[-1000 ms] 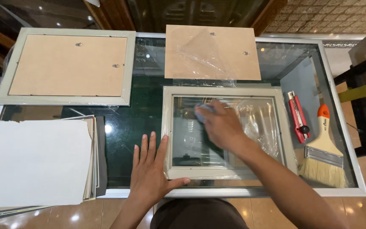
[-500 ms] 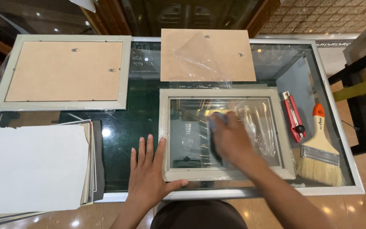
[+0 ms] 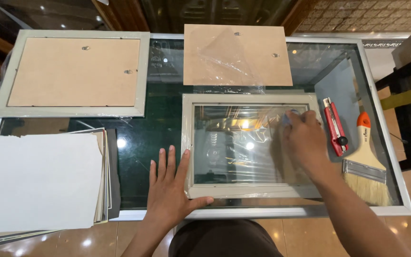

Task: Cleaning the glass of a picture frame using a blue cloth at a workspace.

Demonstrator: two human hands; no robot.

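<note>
right hand (image 3: 305,143) shifted right, clutching blue cloth (image 3: 287,115) | left hand (image 3: 170,183) flat, steadying frame (image 3: 186,143)

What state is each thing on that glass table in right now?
Open frame: lying flat, glass bare, backing out.
Left hand: flat, pressing the frame's corner.
Right hand: on the glass, holding a blue cloth.
Backing board: lying loose, plastic film on it.
Second frame: face down, backing fitted.
Cutter: lying untouched, blade not visible.
Brush: lying idle.
Paper stack: piled flat.
</note>
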